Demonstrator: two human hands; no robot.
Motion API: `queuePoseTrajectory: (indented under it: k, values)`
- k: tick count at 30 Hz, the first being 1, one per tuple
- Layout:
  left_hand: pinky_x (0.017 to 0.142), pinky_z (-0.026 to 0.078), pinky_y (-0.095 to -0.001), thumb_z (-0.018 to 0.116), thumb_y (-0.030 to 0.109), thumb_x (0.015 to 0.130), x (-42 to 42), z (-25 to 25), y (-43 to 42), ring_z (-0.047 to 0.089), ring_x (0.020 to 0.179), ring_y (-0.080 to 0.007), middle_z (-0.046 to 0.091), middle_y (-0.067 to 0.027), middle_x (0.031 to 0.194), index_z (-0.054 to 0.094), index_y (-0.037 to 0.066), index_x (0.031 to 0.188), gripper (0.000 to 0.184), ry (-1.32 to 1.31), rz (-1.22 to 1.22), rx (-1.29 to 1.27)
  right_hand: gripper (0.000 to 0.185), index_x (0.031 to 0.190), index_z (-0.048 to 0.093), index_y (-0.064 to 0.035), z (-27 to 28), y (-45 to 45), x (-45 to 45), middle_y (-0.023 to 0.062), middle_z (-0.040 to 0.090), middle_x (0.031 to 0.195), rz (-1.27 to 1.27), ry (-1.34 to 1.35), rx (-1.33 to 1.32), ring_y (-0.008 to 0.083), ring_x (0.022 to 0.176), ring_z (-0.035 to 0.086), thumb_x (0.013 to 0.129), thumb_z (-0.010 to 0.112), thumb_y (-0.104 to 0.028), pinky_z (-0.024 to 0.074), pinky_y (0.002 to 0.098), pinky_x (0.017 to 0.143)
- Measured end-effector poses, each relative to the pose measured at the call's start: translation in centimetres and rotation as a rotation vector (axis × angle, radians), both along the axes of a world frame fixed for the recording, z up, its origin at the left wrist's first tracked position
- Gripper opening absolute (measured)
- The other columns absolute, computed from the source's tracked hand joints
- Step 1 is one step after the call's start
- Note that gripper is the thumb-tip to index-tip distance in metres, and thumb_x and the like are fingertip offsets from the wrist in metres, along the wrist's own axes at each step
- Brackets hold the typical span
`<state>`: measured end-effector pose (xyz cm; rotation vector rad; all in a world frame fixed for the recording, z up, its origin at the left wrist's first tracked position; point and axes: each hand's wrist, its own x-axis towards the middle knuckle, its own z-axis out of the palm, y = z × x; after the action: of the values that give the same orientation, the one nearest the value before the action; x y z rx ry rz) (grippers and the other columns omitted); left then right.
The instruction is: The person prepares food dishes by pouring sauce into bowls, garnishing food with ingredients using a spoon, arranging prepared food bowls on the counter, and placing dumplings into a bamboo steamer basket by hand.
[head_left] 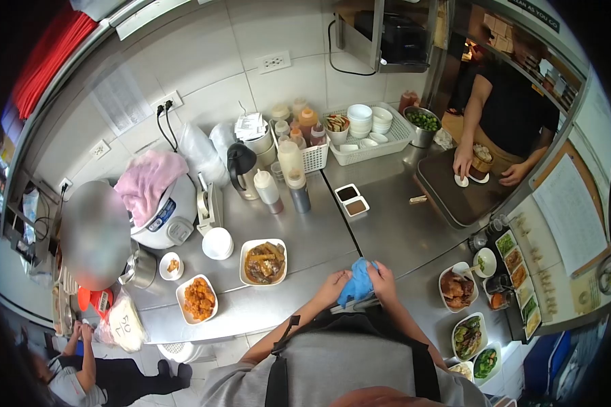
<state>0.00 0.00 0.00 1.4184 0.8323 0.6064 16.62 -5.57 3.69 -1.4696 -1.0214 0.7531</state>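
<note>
A crumpled blue cloth is held between my two hands, close in front of my body at the counter's edge. My left hand has its fingers closed on the cloth's left side. On the other side, my right hand grips the cloth's right edge. To the left of my hands, a square white bowl of brown stew stands on the steel counter. Beyond the cloth lies a two-part white dish of dark sauces.
Squeeze bottles, a black-topped jug and a rice cooker line the back. A bowl of orange pieces is at left, a bowl of browned meat at right. A co-worker's hand touches a small white dish on a tray.
</note>
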Motion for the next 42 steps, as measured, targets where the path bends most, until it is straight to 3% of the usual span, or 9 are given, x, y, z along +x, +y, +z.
queuePoseTrajectory:
  k: [9,12,15,18,28,32,35,39,42]
  values:
    - [0.056,0.039,-0.0275,0.052,0.035,0.094,-0.9,3.7,5.0,0.041,0.058,-0.0074,0.049,-0.0005,0.059,0.062,-0.001,0.082,0.039,-0.104,0.281,0.013,0.03,0.085,0.058,-0.0008,5.8,6.3,-0.1,0.0097,0.05,0.06,0.11,-0.107,-0.103,0.0133,0.056,0.046,0.091,0.056,-0.03,0.041,0.0296,0.055]
    - [0.064,0.042,-0.0296,0.058,0.027,0.09,-2.2,5.2,6.1,0.049,0.067,-0.0148,0.055,-0.0077,0.073,0.061,0.0,0.093,0.027,0.211,0.303,0.128,0.023,0.102,0.059,-0.0053,5.8,8.9,2.5,0.0075,0.061,0.073,0.132,-0.09,-0.228,0.014,0.065,0.056,0.089,0.059,-0.025,0.0455,0.0284,0.062]
    - [0.077,0.043,-0.0352,0.065,0.017,0.081,-2.6,4.2,6.1,0.053,0.089,-0.0279,0.054,-0.0162,0.101,0.056,0.004,0.11,0.033,0.412,0.37,0.736,0.03,0.114,0.056,-0.0103,4.8,12.3,6.5,0.0073,0.064,0.086,0.093,-0.318,-0.148,0.016,0.077,0.063,0.086,0.061,-0.021,0.0488,0.0298,0.071]
    - [0.088,0.039,-0.0423,0.067,0.011,0.073,-2.3,2.7,5.9,0.045,0.108,-0.0364,0.045,-0.0166,0.121,0.051,0.011,0.12,0.051,0.397,0.181,0.693,0.03,0.112,0.058,-0.0099,5.4,18.9,10.7,0.0091,0.065,0.09,0.067,-0.434,-0.06,0.0202,0.087,0.064,0.085,0.062,-0.022,0.0495,0.0325,0.078]
    - [0.088,0.037,-0.044,0.068,0.011,0.071,-0.8,0.0,7.2,0.046,0.106,-0.033,0.048,-0.0129,0.113,0.055,0.016,0.115,0.046,0.533,0.122,0.709,0.027,0.105,0.062,-0.0101,3.7,42.8,19.3,0.0153,0.06,0.103,-0.047,-1.048,0.065,0.033,0.102,0.053,0.078,0.059,-0.012,0.042,0.04,0.091]
    - [0.085,0.038,-0.0436,0.069,0.012,0.069,-0.8,-0.7,7.6,0.047,0.104,-0.0319,0.049,-0.0119,0.112,0.055,0.018,0.113,0.046,0.518,0.107,0.742,0.042,0.119,0.058,-0.0054,1.2,47.8,23.4,0.0165,0.056,0.119,-0.002,-1.134,-0.305,0.0326,0.11,0.051,0.076,0.056,-0.007,0.0413,0.039,0.095]
    - [0.085,0.038,-0.0431,0.07,0.012,0.068,-0.8,-1.2,7.8,0.048,0.103,-0.031,0.049,-0.0111,0.112,0.056,0.018,0.113,0.048,0.531,0.105,0.74,0.046,0.118,0.057,-0.004,0.1,50.4,25.4,0.0173,0.058,0.117,0.232,-1.159,-0.728,0.0324,0.106,0.056,0.073,0.061,-0.014,0.0436,0.0381,0.093]
    - [0.083,0.038,-0.0421,0.071,0.013,0.067,-0.8,-1.2,7.7,0.048,0.102,-0.0298,0.049,-0.0099,0.111,0.058,0.019,0.111,0.047,0.55,0.119,0.716,0.035,0.095,0.069,-0.0043,-0.2,51.8,27.3,0.0181,0.066,0.095,0.376,-1.189,-0.721,0.0326,0.087,0.063,0.067,0.073,-0.025,0.0493,0.0395,0.078]
    - [0.083,0.038,-0.0418,0.071,0.013,0.067,-0.9,-1.0,7.9,0.048,0.101,-0.0298,0.05,-0.0099,0.11,0.059,0.018,0.111,0.046,0.535,0.126,0.712,0.03,0.084,0.071,-0.005,-0.3,51.3,27.2,0.0168,0.067,0.086,0.122,-1.188,-0.547,0.0311,0.081,0.065,0.064,0.076,-0.028,0.0497,0.0397,0.073]
